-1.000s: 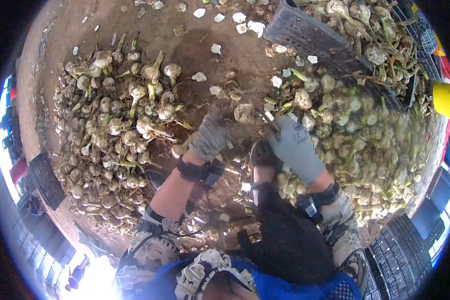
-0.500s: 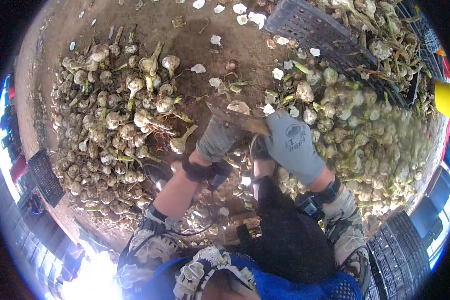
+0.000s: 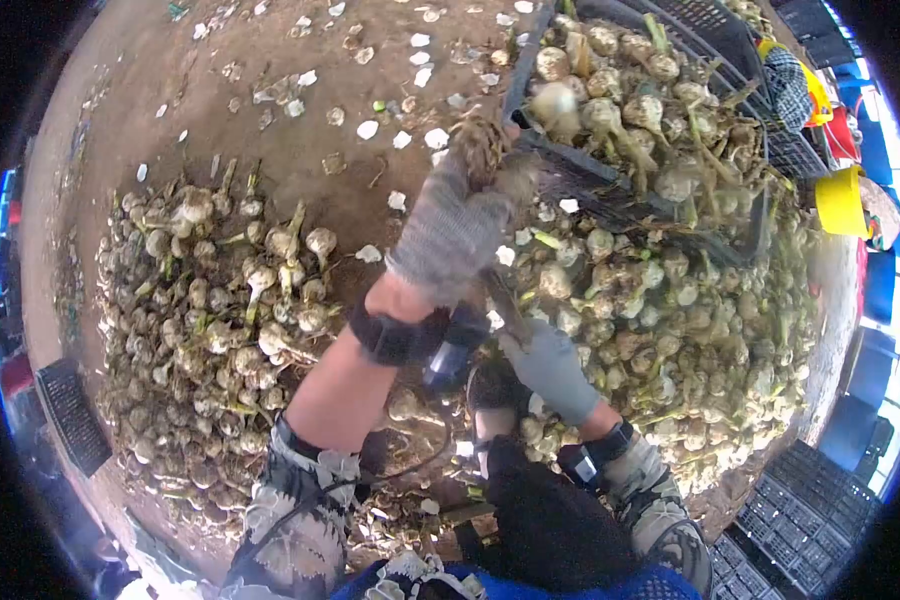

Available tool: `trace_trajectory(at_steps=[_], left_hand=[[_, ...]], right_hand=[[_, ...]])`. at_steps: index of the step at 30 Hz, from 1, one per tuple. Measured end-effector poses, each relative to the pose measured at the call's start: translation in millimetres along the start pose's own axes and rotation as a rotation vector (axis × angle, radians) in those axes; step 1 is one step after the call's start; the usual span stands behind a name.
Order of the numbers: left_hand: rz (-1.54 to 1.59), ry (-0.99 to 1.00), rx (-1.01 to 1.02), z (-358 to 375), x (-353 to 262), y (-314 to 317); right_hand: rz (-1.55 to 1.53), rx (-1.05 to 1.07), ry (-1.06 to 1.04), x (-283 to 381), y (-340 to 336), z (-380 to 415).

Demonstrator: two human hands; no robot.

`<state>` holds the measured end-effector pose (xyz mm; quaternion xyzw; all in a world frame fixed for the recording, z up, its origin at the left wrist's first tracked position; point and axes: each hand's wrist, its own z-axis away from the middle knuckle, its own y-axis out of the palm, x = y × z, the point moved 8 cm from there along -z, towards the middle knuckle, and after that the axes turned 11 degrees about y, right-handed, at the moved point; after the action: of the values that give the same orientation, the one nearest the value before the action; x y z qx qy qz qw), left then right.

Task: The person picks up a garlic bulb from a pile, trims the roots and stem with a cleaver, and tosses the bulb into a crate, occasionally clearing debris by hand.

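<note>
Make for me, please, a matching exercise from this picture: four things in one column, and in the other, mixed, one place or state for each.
Column one:
1. Knife
2. Large crate
3. Left sleeve
4. Left hand

Column two:
A. Camouflage pattern
B. Gloved, stretched farther forward than the other hand
C. Held in the right hand
D. At the upper right, heaped with garlic

Right pairs: 1-C, 2-D, 3-A, 4-B.
</note>
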<state>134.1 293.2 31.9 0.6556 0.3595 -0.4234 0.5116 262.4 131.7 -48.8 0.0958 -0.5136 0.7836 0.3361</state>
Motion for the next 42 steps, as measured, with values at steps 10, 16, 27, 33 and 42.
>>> trace_trajectory(at_steps=[10,16,27,33,42], left_hand=[[-0.808,-0.004,-0.218,32,-30,-207],[-1.895,0.094,0.341,53,16,-177],[-2.016,-0.542,0.532,25,42,-210],[-0.572,-0.235,0.222,90,69,-158],[-0.541,-0.023,0.466,147,31,-44]], right_hand=[[-0.001,-0.019,0.023,4,-5,0],[0.029,-0.096,-0.186,-2,7,4],[0.021,0.011,-0.07,3,8,10],[-0.017,0.004,-0.14,24,-1,7],[0.261,0.044,-0.343,64,-1,20]])
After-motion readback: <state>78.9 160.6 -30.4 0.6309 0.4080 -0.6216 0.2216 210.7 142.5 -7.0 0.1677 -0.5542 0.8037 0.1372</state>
